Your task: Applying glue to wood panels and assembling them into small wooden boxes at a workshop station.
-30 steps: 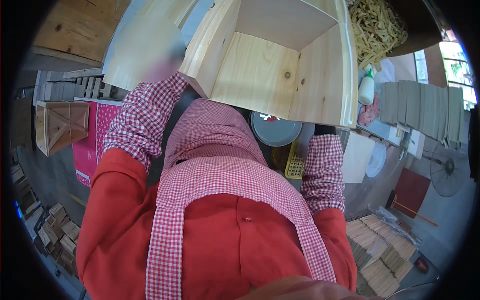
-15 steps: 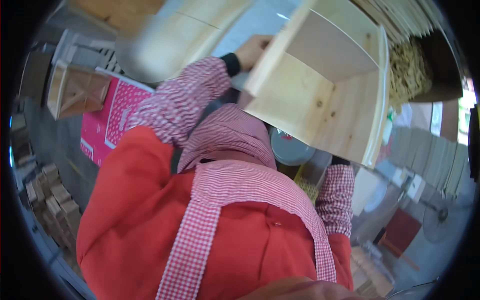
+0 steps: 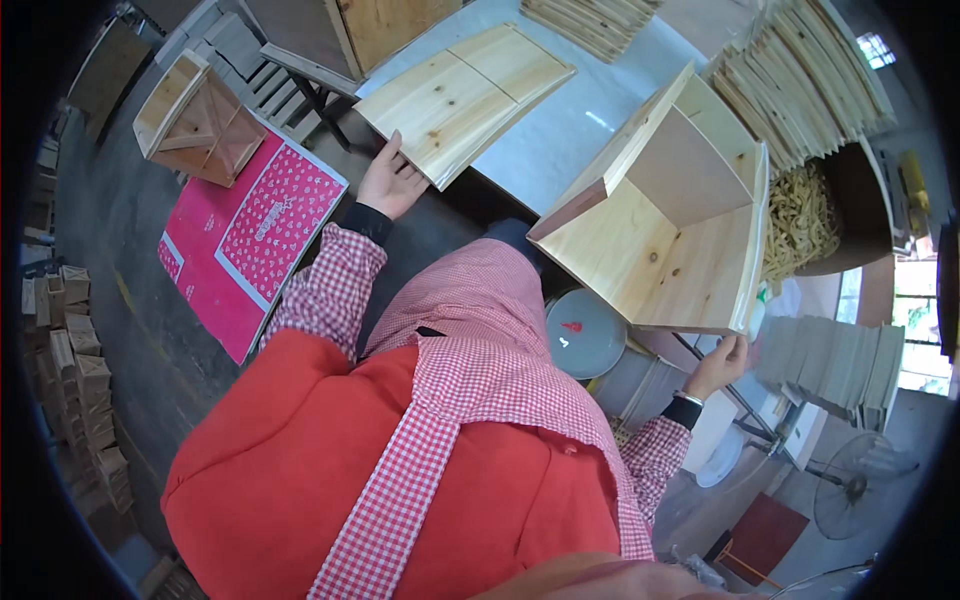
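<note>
My left hand [image 3: 393, 184] is at the near left end of a pale wooden panel [image 3: 455, 95] on the table, fingers apart and holding nothing; whether they touch its edge is hard to tell. An open-fronted wooden box [image 3: 640, 225] with an inner divider stands at the table's near right side, its opening turned toward me. Just below the box's near right corner is my right hand [image 3: 716, 368], with its fingers curled closed. What those fingers hold, if anything, cannot be made out.
Stacked thin wooden boards [image 3: 800, 80] stand beyond the box, beside a carton of wood strips [image 3: 800, 215]. A grey lidded bucket [image 3: 585, 335] sits beneath the box. To the left, a small wooden crate [image 3: 205, 125] rests on a pink printed sheet [image 3: 225, 225]. A fan [image 3: 855, 485] stands lower right.
My left hand has moved left from the box's side to the panel's near end, its fingers now spread. My right hand, hidden before, now shows below the box's corner.
</note>
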A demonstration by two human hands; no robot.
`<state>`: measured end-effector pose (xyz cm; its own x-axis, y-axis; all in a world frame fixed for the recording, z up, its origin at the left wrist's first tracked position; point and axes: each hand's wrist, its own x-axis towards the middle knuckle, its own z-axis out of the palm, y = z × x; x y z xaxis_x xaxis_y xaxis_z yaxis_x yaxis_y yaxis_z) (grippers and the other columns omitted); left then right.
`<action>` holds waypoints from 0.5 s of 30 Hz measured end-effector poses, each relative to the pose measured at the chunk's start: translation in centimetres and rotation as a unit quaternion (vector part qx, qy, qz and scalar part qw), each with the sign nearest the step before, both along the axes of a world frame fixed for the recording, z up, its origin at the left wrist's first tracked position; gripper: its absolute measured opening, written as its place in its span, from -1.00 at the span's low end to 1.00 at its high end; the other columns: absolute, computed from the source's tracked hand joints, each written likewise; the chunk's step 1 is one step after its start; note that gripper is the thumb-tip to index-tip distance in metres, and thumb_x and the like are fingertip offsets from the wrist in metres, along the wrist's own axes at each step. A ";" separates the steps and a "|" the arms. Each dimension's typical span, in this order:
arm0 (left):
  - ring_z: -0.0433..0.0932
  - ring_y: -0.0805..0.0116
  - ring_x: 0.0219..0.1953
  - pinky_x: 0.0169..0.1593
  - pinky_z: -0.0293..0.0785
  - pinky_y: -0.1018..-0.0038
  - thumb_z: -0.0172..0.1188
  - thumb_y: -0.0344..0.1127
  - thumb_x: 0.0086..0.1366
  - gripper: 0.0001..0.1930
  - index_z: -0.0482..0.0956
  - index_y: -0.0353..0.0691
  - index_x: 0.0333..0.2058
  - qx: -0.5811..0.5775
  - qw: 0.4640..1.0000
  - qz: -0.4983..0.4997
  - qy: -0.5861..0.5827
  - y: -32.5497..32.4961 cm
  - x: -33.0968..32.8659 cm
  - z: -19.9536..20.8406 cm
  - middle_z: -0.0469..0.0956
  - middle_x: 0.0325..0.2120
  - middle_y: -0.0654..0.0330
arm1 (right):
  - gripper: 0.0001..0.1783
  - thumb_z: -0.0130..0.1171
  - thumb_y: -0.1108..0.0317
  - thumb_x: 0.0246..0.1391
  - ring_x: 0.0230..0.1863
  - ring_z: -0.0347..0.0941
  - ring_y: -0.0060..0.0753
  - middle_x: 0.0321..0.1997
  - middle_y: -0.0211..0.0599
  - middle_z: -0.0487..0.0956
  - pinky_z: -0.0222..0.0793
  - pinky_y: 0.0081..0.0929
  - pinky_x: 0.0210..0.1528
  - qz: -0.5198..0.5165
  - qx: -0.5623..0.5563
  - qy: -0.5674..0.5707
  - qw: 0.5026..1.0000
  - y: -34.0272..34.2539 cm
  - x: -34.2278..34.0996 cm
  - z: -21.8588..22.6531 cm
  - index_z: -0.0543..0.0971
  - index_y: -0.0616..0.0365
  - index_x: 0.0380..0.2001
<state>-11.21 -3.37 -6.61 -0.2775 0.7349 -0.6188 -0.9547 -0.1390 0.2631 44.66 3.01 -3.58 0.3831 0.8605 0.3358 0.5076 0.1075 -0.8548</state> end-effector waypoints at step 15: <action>0.53 0.36 -0.15 -0.16 0.49 0.42 0.16 -0.55 0.04 -0.61 0.52 -0.36 -0.08 0.212 0.293 0.102 0.927 -1.1 9.3 20.2 0.58 -0.26 0.17 | -0.59 0.21 0.58 0.02 -0.11 0.50 -0.19 -0.05 -0.03 0.53 0.42 -0.39 -0.01 0.190 0.358 -0.372 0.835 -11.3 -15.8 21.6 0.47 0.39 -0.01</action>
<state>-1.90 -4.46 13.56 0.0864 0.4879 0.8686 0.8124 -0.5392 0.2220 28.88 -8.31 17.97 -0.4161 0.3490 0.8397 0.6823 0.7302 0.0346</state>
